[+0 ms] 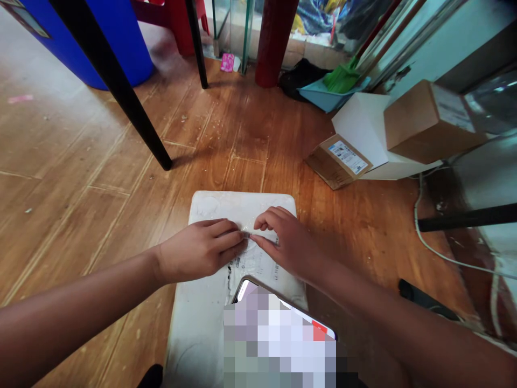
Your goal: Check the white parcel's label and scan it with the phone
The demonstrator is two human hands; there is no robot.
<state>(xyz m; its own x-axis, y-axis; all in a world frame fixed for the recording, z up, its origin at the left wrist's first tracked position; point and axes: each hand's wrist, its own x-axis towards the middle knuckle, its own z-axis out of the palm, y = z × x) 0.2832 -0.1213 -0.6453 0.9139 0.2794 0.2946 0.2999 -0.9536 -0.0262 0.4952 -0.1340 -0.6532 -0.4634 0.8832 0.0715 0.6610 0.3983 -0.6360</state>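
Observation:
A white plastic parcel bag [226, 207] lies flat on the wooden floor in front of me. My left hand [200, 250] rests on its middle with the fingers together, pressing down on the wrapping. My right hand [283, 242] meets it fingertip to fingertip, thumb and forefinger pinched on a small bit of the wrapping or tape. A printed label [252, 264] shows partly under the hands. A phone [283, 328] lies on the near part of the parcel, its screen blurred.
Black table legs [121, 91] stand at the upper left, by a blue barrel [105, 37]. Cardboard boxes [424, 121] and a white box [363, 132] sit at the right. A white cable [436, 248] and a dustpan [327, 94] lie nearby.

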